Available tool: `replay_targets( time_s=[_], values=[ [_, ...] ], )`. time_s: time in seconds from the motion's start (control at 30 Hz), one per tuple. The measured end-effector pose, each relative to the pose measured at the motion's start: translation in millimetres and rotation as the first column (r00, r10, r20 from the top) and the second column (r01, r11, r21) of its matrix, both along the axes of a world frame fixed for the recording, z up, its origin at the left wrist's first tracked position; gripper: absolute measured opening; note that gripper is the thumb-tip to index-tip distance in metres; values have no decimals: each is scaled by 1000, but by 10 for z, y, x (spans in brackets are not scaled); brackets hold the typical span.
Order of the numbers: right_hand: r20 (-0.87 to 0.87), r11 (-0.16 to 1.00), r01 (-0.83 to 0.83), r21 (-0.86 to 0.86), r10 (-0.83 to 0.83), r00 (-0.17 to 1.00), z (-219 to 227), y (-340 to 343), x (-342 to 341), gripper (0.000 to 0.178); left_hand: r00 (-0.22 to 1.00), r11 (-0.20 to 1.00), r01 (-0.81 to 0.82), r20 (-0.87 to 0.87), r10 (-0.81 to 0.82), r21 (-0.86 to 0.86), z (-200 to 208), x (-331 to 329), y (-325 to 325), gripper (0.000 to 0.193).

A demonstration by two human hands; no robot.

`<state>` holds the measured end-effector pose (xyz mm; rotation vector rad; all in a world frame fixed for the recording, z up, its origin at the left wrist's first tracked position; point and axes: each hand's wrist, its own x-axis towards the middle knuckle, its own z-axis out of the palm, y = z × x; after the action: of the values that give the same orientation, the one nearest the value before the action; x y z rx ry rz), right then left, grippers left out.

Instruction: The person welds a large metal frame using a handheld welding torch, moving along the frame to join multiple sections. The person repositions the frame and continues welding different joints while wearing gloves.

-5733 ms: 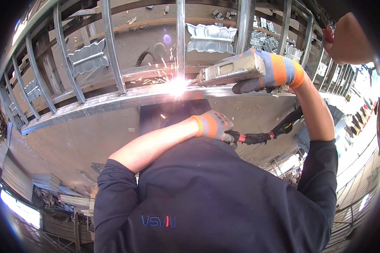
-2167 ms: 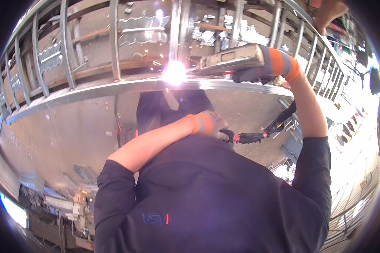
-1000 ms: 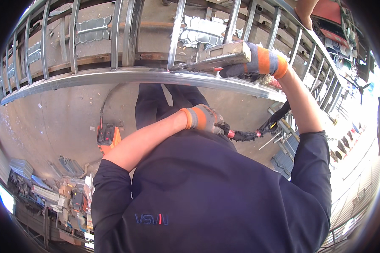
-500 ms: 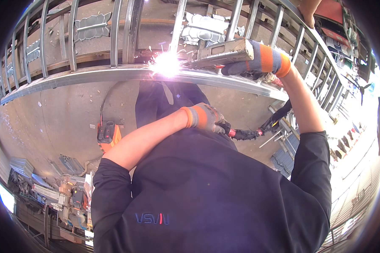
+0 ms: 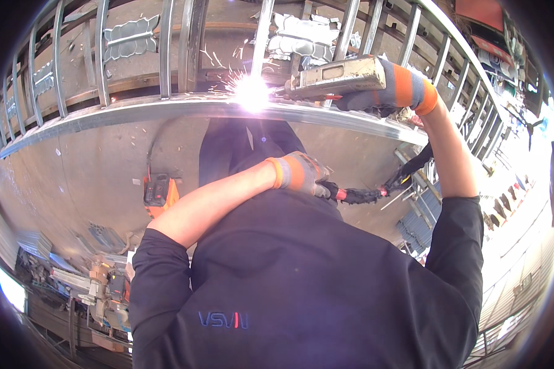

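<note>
My right hand (image 5: 403,89), in an orange and grey work glove, is wrapped around a boxy metal welding gun (image 5: 341,77). At the gun's left end a white-hot glare (image 5: 251,93) throws sparks and hides the spot it touches on the metal rail (image 5: 135,112). Against my body, my left hand (image 5: 298,173), in a matching glove, is closed on a black-wrapped cable (image 5: 358,195) with red bands. That cable runs off to the right and up behind my right arm. The rail belongs to a frame of upright metal bars (image 5: 166,49) lying across my front.
Silvery ornamental panels (image 5: 305,40) sit between the bars. An orange and black box (image 5: 160,192) with a cord stands on the floor at left. Metal stock (image 5: 415,221) lies at right, and cluttered equipment (image 5: 108,286) stands at lower left.
The welding gun, my right hand and the glare have shifted a little right along the rail. A bare hand at the frame's upper right has left the view. My left hand stays nearly still.
</note>
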<state>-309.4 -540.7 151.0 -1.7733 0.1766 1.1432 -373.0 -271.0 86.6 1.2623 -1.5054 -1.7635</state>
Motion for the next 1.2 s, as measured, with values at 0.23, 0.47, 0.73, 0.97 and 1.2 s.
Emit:
replay_targets(
  time_s=[0.23,0.47,0.73,0.97,1.2],
  values=[
    [66,999,-12,51,9,998,270,189,104,44,997,997,72,-45,-71,31,-58,-4,45,59],
    [-47,998,59,-36,-61,997,341,-201,-72,42,996,996,84,23,-84,-8,-59,-94,-179,60],
    [-98,996,6,-92,-15,995,364,-1013,-458,39,998,998,47,-27,-48,-49,80,-458,-947,61],
    [-128,994,108,6,-107,986,153,-1137,-769,48,996,996,83,-16,-84,-11,29,-656,-1222,59],
    [-35,994,82,71,-80,996,62,-1251,-894,46,996,996,84,-10,-84,-7,12,-709,-1298,60]
  ],
)
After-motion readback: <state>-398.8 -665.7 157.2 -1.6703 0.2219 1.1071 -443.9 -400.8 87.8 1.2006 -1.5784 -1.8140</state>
